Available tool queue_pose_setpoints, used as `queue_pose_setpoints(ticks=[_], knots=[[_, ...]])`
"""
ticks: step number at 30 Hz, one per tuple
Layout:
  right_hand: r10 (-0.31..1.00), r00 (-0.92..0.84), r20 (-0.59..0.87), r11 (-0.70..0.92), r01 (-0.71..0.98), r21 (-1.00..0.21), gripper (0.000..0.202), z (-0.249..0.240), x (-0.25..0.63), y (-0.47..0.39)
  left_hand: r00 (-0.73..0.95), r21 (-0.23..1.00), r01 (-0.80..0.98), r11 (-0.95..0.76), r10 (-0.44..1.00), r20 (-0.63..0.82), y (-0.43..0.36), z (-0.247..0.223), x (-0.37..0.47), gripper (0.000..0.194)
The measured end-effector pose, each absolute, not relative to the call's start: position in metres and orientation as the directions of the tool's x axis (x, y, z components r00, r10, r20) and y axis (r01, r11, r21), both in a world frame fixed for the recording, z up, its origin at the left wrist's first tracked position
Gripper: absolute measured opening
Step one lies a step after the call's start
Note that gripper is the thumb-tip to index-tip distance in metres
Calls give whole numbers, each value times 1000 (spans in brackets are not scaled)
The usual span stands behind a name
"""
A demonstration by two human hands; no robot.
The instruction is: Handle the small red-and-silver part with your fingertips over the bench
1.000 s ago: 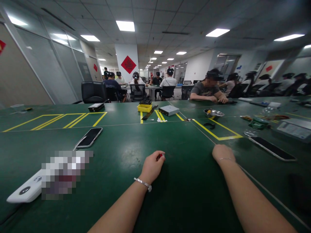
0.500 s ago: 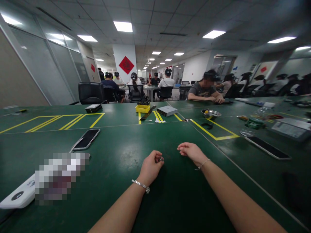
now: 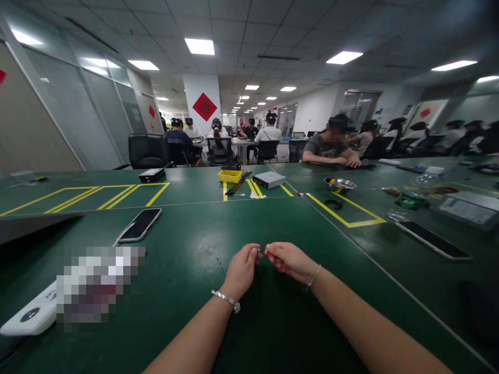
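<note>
Over the green table (image 3: 187, 301), my left hand (image 3: 240, 269) is pinched closed on a tiny shiny item at its fingertips, too small to name. My right hand (image 3: 290, 261) is close on its right, fingers pressed together in a pinch; whatever they hold, if anything, is too small to make out. A narrow gap separates the fingertips of the two hands. Each wrist wears a silver bracelet.
A phone (image 3: 140, 225) and a white device (image 3: 31, 311) lie at left, another phone (image 3: 432, 240) at right. Farther back are a yellow tray (image 3: 230, 175), a grey box (image 3: 268, 179) and a metal bowl (image 3: 340, 184). A person (image 3: 331, 145) sits across the table.
My right hand has moved left and slightly down, close to my left hand. My left hand has barely moved. A dark flat shape has appeared at the left edge.
</note>
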State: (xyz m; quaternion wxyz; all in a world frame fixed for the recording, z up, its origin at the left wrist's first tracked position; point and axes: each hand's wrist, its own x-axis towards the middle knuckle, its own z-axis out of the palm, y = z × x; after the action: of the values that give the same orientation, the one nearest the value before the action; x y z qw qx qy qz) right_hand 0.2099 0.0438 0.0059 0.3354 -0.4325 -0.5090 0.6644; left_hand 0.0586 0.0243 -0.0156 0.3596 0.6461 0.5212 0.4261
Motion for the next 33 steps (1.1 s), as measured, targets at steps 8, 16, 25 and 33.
queue_pose_setpoints(ticks=[8, 16, 25, 33], knots=[[885, -421, -199, -276, -131, -952, 17, 4, 208, 43, 52, 892, 406, -198, 980, 194, 23, -16, 60, 19], [898, -360, -255, -320, -136, -937, 20, -2, 212, 49, 45, 881, 425, -209, 977, 210, 23, -16, 59, 17], [977, -109, -182, -185, -12, -983, 16, 3, 187, 35, 29, 829, 505, -242, 964, 264, 22, -15, 60, 19], [986, -86, -145, -157, -153, -976, 29, -7, 180, 33, -4, 758, 594, -269, 941, 337, 19, -10, 61, 20]])
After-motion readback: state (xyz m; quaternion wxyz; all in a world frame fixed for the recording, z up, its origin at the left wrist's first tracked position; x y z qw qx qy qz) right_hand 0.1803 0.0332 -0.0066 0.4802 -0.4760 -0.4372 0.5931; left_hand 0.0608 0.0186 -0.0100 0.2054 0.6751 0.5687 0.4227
